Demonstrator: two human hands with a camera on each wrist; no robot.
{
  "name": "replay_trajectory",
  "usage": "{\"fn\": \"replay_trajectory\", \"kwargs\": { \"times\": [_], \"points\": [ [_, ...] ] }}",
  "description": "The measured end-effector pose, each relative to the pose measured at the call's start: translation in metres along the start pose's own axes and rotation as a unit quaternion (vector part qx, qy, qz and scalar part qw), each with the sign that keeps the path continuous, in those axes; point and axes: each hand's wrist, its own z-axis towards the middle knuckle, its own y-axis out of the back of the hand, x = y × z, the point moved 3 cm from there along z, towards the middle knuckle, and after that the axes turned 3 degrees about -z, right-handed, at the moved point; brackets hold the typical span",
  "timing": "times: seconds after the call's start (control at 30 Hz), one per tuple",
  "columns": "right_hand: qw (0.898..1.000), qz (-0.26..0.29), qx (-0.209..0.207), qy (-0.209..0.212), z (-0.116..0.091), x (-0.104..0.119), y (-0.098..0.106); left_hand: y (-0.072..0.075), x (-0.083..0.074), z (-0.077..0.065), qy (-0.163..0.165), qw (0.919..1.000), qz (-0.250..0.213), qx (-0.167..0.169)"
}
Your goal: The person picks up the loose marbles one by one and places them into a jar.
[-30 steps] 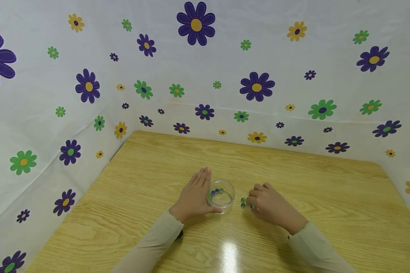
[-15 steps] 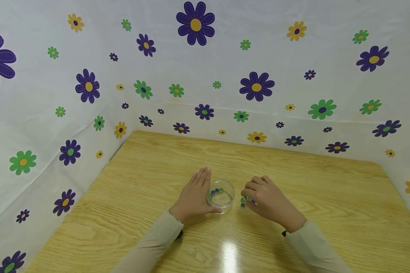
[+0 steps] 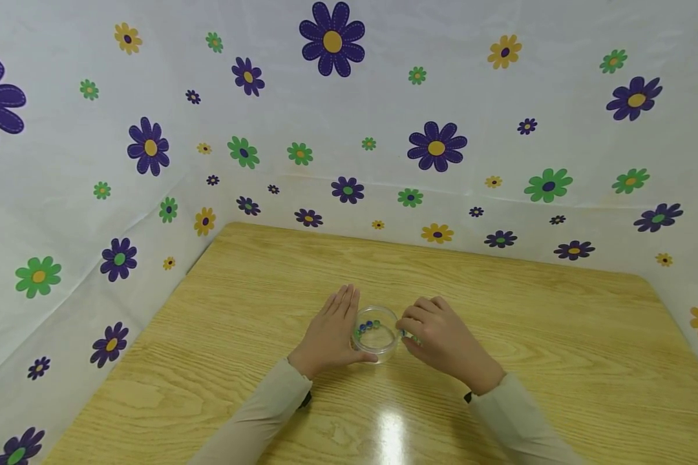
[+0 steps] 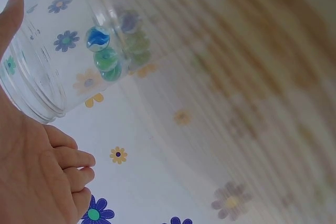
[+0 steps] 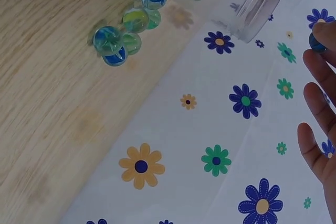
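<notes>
A clear round jar (image 3: 386, 354) stands on the table, with several blue and green marbles (image 3: 369, 325) on its bottom. My left hand (image 3: 329, 336) lies against the jar's left side, fingers straight, thumb along its near side. Just right of the rim is my right hand (image 3: 442, 339). In the right wrist view its thumb and forefinger pinch a dark blue marble (image 5: 316, 43), while the other fingers are loosely bent. Several loose marbles (image 5: 135, 20) lie on the table beside the jar, mostly hidden under the right hand in the head view.
The wood-grain table (image 3: 256, 271) reaches back to a white flowered cloth (image 3: 378, 116) that hangs behind it and along its left side. A bright light reflection lies on the tabletop in front of the hands.
My right hand has moved left from the loose marbles to the jar's rim, carrying a marble in its fingertips. The left hand and the jar have stayed still.
</notes>
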Motion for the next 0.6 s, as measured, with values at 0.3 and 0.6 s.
{"fn": "replay_trajectory", "kwargs": {
  "times": [0.3, 0.6],
  "points": [
    [1.000, 0.002, -0.007, 0.002, 0.003, 0.004, -0.007, 0.000, 0.000, 0.000, 0.002, 1.0000, 0.001, 0.005],
    [1.000, 0.002, -0.004, 0.008, 0.009, 0.006, -0.012, 0.000, 0.000, 0.000, 0.007, 0.9999, 0.008, 0.008]
  ]
}}
